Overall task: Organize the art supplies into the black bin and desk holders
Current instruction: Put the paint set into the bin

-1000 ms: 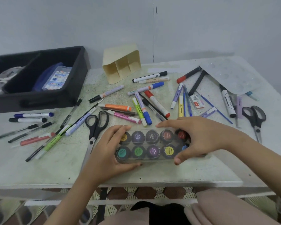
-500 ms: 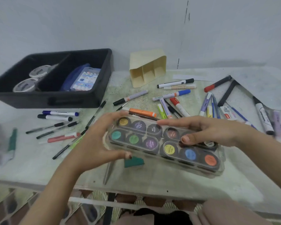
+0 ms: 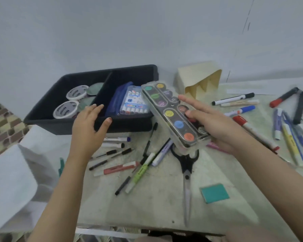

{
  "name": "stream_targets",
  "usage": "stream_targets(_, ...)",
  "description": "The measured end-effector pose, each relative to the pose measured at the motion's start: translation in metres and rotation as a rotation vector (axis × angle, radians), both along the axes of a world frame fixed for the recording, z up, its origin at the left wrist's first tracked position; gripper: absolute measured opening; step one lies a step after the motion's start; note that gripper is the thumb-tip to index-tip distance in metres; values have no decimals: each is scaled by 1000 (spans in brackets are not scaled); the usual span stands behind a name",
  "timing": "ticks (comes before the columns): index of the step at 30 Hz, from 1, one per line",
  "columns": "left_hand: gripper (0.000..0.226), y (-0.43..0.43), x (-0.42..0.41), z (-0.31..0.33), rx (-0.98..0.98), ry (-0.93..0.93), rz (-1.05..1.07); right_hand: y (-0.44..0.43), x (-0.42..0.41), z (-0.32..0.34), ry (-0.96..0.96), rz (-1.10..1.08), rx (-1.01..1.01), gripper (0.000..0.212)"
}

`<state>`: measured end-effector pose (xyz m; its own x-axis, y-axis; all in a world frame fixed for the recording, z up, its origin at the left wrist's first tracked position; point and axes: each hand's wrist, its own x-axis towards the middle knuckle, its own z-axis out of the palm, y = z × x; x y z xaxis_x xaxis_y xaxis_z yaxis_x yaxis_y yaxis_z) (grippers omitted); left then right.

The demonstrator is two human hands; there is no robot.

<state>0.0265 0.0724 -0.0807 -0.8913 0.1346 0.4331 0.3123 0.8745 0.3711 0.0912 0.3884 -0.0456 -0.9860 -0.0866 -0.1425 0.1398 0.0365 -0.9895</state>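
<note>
left hand (image 3: 87, 130) grips the black plastic bin (image 3: 133, 125) rim, right hand (image 3: 217, 126) pinches a clear paint case (image 3: 171, 116) over its corner.

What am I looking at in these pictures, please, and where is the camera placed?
There is no robot: these are a person's two bare hands, filmed by a wide-angle camera worn on their head, looking down. On the table lie scattered pens and markers, scissors, a teal block and a cream desk holder tipped on its side. The left hand grips the front wall of the black bin; the right hand holds a tilted paint set.
</note>
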Motion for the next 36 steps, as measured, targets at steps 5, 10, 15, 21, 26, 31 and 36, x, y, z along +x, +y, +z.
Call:
stream_targets(5, 61, -15, -17, -9, -15, 41, -30, -50, -44, 7, 19, -170, 11, 41)
stream_targets(10, 59, -18, -20, -20, 50, 110, -26, -98, -85, 20, 53, -235, 84, 41)
stream_targets(15, 60, -19, -20, -21, 54, 134, -21, -131, -116, 25, 27, -251, 190, 50)
stream_targets(21, 54, -22, -22, -24, 40, 187, -25, -151, -124, 23, -8, -274, 307, 50)
stream_targets(26, 52, -19, -23, -25, 55, 203, -14, -155, -127, 8, -25, -271, 452, 53)
stream_targets(31, 51, -19, -24, -27, 66, 221, -12, -160, -135, -2, 105, -218, 864, 43)
stream_targets(36, 50, -19, -26, -29, 69, 234, -7, -162, -136, -4, 88, -90, 930, 73)
